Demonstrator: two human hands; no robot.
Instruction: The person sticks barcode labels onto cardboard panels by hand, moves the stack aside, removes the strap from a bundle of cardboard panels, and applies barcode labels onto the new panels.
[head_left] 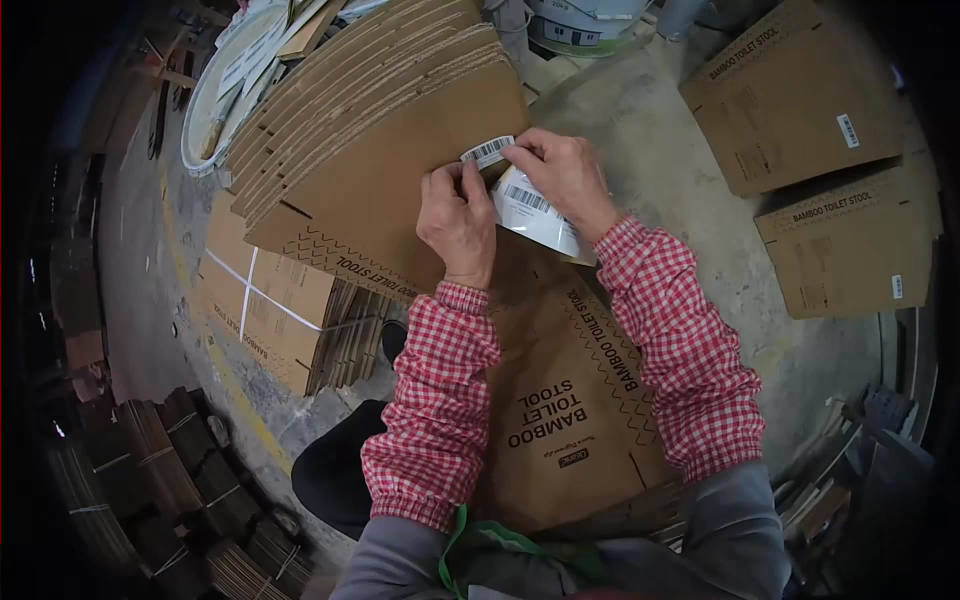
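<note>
Both hands meet over a stack of flat cardboard boxes (390, 150). A white barcode label (488, 152) lies between them at the edge of the top box. My left hand (457, 222) pinches or presses the label's left end, fingers curled. At its right end my right hand (565, 182) has thumb and index finger closed on the label. Beneath my right hand hangs a white label sheet (535, 215) with another printed barcode. Below the hands, a printed flat box (570, 400) lies across the lap area.
Two printed boxes (800, 110), (850, 240) with small barcode labels stand at the right. A strapped bundle of flat boxes (270, 300) sits on the floor at left. At the top left is a white tub (205, 110) of scraps. More bundles (160, 460) lie lower left.
</note>
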